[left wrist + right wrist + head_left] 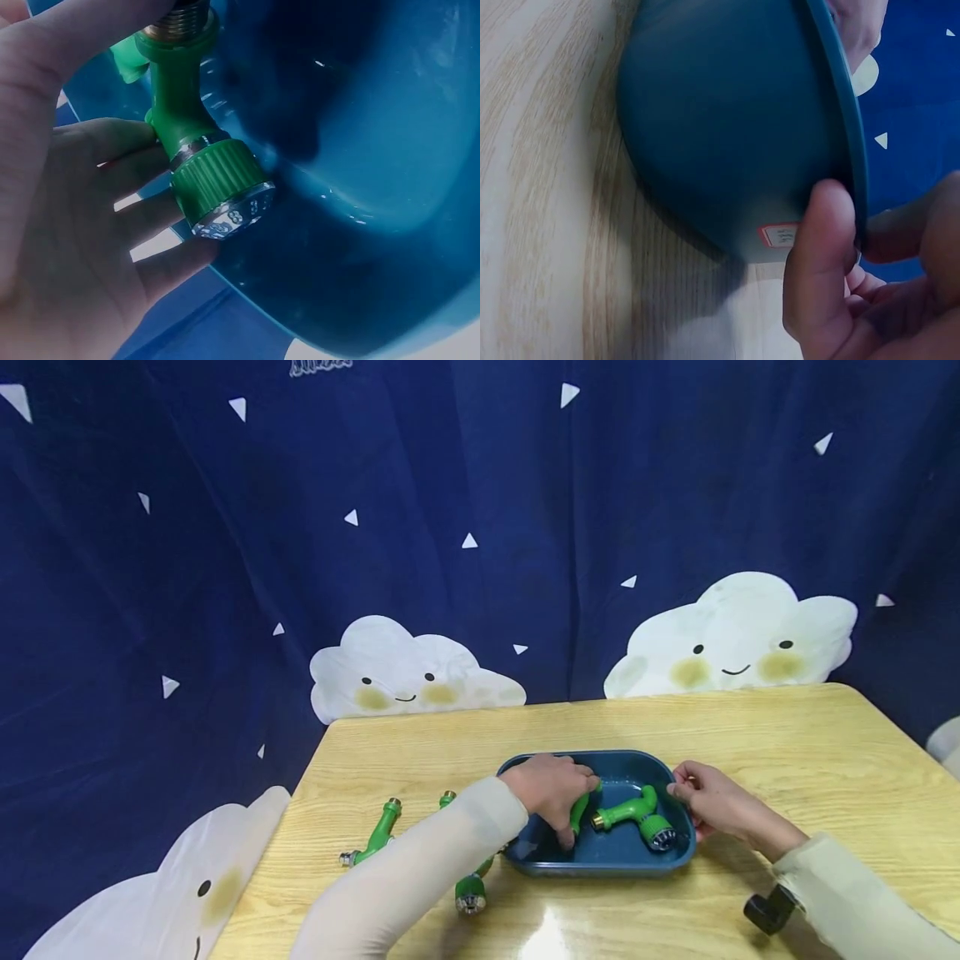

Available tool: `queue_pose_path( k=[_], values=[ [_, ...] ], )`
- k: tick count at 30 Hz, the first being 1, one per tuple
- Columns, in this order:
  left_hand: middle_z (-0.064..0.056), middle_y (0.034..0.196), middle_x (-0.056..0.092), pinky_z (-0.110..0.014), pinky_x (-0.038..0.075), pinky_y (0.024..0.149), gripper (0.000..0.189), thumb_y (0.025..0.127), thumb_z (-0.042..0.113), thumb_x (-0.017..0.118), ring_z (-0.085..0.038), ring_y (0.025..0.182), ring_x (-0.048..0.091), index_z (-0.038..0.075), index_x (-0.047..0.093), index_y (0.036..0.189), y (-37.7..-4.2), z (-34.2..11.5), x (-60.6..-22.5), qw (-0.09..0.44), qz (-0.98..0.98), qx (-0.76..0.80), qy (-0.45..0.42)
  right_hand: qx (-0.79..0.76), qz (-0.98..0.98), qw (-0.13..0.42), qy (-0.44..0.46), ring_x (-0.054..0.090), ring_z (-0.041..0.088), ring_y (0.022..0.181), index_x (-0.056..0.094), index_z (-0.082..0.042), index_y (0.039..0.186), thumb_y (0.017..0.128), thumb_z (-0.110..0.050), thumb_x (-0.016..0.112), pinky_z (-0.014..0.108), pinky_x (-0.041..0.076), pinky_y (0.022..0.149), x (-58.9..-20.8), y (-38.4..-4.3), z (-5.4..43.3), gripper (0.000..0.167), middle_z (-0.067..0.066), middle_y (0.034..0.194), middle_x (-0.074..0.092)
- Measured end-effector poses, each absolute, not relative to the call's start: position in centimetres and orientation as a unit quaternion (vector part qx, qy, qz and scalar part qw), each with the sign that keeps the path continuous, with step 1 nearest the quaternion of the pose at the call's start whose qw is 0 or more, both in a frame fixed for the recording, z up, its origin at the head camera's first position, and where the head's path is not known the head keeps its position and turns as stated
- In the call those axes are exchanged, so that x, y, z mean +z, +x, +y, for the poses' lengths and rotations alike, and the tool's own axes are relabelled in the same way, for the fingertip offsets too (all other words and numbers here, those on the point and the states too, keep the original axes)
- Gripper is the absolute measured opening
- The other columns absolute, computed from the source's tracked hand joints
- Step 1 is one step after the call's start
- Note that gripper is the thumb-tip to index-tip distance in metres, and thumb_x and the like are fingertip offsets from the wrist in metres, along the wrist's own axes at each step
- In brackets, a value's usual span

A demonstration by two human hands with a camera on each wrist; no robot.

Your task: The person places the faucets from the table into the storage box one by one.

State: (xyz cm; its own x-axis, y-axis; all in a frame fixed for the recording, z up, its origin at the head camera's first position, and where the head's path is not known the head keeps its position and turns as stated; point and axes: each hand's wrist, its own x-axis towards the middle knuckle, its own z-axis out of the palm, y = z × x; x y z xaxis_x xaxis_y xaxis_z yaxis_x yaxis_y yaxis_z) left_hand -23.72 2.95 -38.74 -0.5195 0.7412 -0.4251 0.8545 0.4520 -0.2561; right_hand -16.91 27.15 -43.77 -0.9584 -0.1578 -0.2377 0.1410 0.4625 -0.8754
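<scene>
Left hand: of your two hands, your left one [551, 793] reaches into the tub, gripping a green tap between thumb and fingers; the fingers lie slightly apart along its side.
Held tap: the green tap [206, 165] is inside the tub, near its left end; your left wrist view shows a brass-coloured thread by your thumb and a ribbed green collar with a silvery, marked face near your fingertips.
Right hand: your right one [723, 803] pinches the tub's right rim between thumb and fingers.
Tub: the dark blue tub [600, 867] sits on the wooden tabletop [810, 760]; a red-bordered label [780, 235] shows on its outer wall, beside your right thumb.
Second tap in tub: another tap [636, 814] lies on the tub floor, right of the held one, its brass end pointing left and its ribbed collar toward you.
Taps outside: a green tap with metal ends [381, 827] lies on the tabletop at far left; more green fitting with a ribbed collar [470, 889] shows past your left sleeve [412, 860], which hides part of it.
Right wrist: a black device [771, 910] sits by your cuff.
Backdrop: a navy curtain [480, 460] with smiling white clouds hangs behind.
</scene>
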Motion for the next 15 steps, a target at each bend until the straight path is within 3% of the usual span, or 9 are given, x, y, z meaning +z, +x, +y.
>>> queue_pose_path(
  k=[8, 15],
  values=[
    [0.016, 0.137, 0.054, -0.023, 0.05, 0.097, 0.086, 0.071, 0.063, 0.08, -0.005, 0.116, 0.056, 0.032, 0.047, 0.145, -23.7, 4.5, -39.3, 0.129, 0.829, -0.236, 0.49, -0.519, 0.84, 0.155, 0.002, 0.05, 0.015, 0.052, 0.04, 0.001, 0.102, 0.105, -0.011, 0.041, 0.031, 0.052, 0.048, -43.7, -16.6, 27.2, 0.013, 0.0, 0.063, 0.04],
    [0.017, 0.134, 0.054, -0.022, 0.051, 0.091, 0.086, 0.07, 0.064, 0.08, -0.005, 0.113, 0.056, 0.034, 0.047, 0.144, -23.9, 4.6, -39.6, 0.13, 0.828, -0.253, 0.482, -0.518, 0.841, 0.158, 0.001, 0.05, 0.015, 0.053, 0.039, 0.0, 0.102, 0.106, -0.013, 0.041, 0.031, 0.053, 0.048, -43.7, -17.0, 27.1, 0.013, 0.0, 0.066, 0.039]
  ],
)
